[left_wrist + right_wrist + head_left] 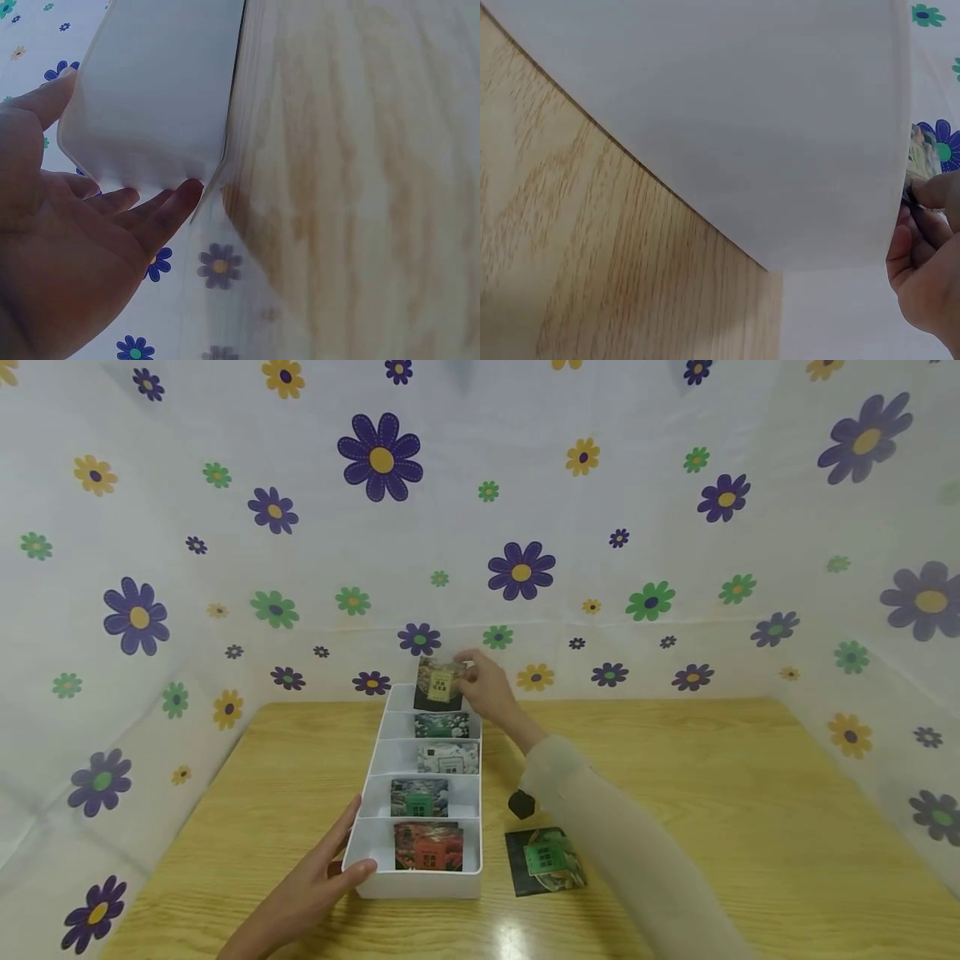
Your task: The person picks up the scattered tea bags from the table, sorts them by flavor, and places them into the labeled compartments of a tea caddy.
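Note:
A long white divided box (420, 885) stands on the table with a row of compartments running away from me. My left hand (313, 870) holds its near left corner, the thumb at the front rim and the fingers along the side; the left wrist view shows the fingertips (189, 191) against the white wall. At the far end, my right hand (487, 687) pinches the right edge of a dark tea sachet (438, 685) with a yellow label, upright over the farthest compartment. In the right wrist view the sachet (922, 154) shows partly behind the box wall.
Sachets stand in the other compartments: a red one (429, 846) nearest, then a green-labelled one (418, 798), a pale one (448, 757) and another green one (442, 725). Right of the box lie a green-labelled sachet (546, 862) and a small black object (521, 804). Flowered cloth (450, 527) hangs behind.

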Motion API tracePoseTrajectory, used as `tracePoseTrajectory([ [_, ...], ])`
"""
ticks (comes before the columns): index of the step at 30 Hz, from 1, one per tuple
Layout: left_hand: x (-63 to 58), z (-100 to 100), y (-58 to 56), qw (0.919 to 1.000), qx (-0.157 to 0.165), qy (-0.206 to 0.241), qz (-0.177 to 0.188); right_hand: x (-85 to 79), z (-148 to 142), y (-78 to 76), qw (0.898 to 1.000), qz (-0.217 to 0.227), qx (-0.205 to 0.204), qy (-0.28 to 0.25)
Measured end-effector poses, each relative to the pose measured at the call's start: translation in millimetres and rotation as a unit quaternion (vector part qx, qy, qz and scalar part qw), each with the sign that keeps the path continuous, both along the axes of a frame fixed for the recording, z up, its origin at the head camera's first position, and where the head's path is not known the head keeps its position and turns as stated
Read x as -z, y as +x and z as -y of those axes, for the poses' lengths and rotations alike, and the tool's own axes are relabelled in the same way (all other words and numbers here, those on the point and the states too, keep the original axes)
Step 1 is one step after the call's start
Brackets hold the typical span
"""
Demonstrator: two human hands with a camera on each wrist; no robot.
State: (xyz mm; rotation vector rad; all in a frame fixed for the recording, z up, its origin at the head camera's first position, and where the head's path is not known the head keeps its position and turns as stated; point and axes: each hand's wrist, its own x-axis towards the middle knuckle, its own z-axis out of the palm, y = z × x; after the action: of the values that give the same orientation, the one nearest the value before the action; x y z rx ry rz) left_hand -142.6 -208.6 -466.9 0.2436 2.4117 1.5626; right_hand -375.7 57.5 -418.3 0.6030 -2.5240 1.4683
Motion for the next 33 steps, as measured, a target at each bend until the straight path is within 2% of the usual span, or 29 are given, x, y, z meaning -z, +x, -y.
tracePoseTrajectory([
  [4, 1.1, -0.4, 0.8, 1.0000, 0.002, 0.002, -0.007, 1.5, 2.1, 2.3, 0.999, -0.009, -0.022, 0.036],
  [8, 2.0, -0.3, 1.5, 0.9999, 0.005, 0.009, -0.011, 4.9, 5.3, 4.6, 0.997, -0.028, -0.026, 0.074],
  [13, 2.5, -1.2, 1.8, 1.0000, 0.004, 0.004, -0.006, 11.8, 3.8, 5.8, 0.986, -0.097, -0.014, 0.134],
  [17, 3.0, -2.3, 1.5, 1.0000, 0.001, -0.003, 0.001, 12.8, -4.0, 5.8, 0.982, -0.147, 0.022, 0.114],
  [21, 3.3, -1.8, 1.3, 1.0000, 0.004, 0.001, -0.003, 8.5, -18.0, 9.0, 0.984, -0.158, 0.035, 0.075],
  [25, 2.7, -1.7, 1.3, 1.0000, 0.004, 0.004, -0.005, 6.7, -36.9, 15.1, 0.991, -0.114, 0.028, 0.067],
  [29, 0.1, -1.9, 0.9, 1.0000, 0.000, -0.003, 0.001, 13.8, -58.4, 19.2, 0.995, -0.067, 0.028, 0.064],
  [31, -0.6, -1.6, 0.9, 1.0000, -0.001, -0.006, 0.002, 16.5, -69.2, 24.3, 0.998, -0.037, 0.028, 0.048],
  [33, -0.5, -1.1, 0.8, 1.0000, 0.000, -0.006, 0.002, 17.8, -80.2, 31.0, 1.000, 0.011, 0.023, 0.013],
])
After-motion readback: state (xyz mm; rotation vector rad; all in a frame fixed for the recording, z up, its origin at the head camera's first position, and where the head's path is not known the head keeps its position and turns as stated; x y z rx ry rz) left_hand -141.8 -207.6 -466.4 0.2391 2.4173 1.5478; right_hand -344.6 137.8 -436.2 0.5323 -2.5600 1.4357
